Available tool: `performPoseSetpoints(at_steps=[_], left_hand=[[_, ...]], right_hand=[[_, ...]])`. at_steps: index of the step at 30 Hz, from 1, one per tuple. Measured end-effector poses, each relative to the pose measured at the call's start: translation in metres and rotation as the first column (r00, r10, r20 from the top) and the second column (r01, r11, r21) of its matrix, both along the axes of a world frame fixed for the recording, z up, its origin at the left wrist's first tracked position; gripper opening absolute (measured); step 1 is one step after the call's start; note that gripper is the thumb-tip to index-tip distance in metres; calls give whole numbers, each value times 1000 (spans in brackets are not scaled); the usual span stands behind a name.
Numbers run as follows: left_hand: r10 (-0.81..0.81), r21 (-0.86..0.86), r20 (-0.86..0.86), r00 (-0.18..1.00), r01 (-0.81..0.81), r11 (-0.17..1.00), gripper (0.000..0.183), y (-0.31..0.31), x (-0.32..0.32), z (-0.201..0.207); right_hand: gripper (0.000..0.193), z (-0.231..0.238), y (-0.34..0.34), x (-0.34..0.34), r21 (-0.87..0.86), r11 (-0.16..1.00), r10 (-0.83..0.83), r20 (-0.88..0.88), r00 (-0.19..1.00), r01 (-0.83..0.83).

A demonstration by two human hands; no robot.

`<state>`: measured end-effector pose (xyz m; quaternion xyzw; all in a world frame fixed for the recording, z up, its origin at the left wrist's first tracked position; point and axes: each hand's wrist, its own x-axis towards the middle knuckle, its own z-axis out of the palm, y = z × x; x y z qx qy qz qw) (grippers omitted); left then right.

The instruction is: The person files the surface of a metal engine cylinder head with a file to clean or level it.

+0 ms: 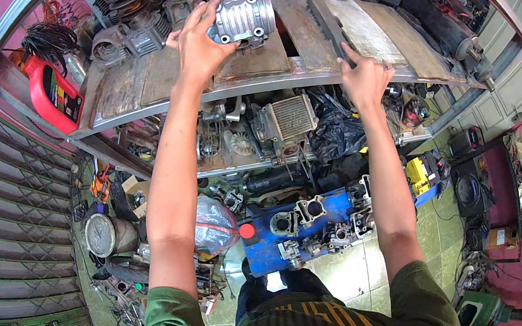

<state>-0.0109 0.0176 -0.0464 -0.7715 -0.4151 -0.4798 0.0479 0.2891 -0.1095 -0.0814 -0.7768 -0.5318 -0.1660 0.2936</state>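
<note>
My left hand (197,48) is closed around a silver engine cylinder (245,17), a finned metal casting with round bolt holes, at the upper shelf. Its fingers are on the left side and the thumb reaches underneath. My right hand (365,76) is at the shelf's front edge, near the lower end of a dark strip (328,20) between the boards. Its index finger points forward and the other fingers are partly bent. Nothing shows in that hand. Behind the cylinder, on the wooden shelf boards (163,75), stand more grey engine castings (146,36).
A red oil bottle (53,94) stands at the shelf's left end. Below are a radiator (291,116) and black plastic bags (334,124). A blue bench (264,245) near my legs bears several engine parts. A black exhaust muffler (430,17) lies at the right.
</note>
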Motion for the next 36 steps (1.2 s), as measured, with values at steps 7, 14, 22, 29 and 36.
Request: performPoseSetpoints(at_steps=[7,14,22,29,36], left_hand=[[-16,23,-26,1000,17,1000,99,-1,1,1],[-61,52,-39,997,63,997,96,2,8,3],[-51,108,-82,995,60,992,95,0,14,5],[-53,67,-52,997,57,996,95,-5,11,4],[-55,94,-13,998,56,994,92,-9,21,-11]], right_hand=[[38,4,31,12,-151,988,-26,58,998,34],[34,4,42,16,-179,981,-31,213,977,70],[43,20,39,6,-2,1000,21,302,953,-21],[74,23,44,-81,362,842,340,221,914,-400],[81,6,68,-102,458,827,290,147,946,-325]])
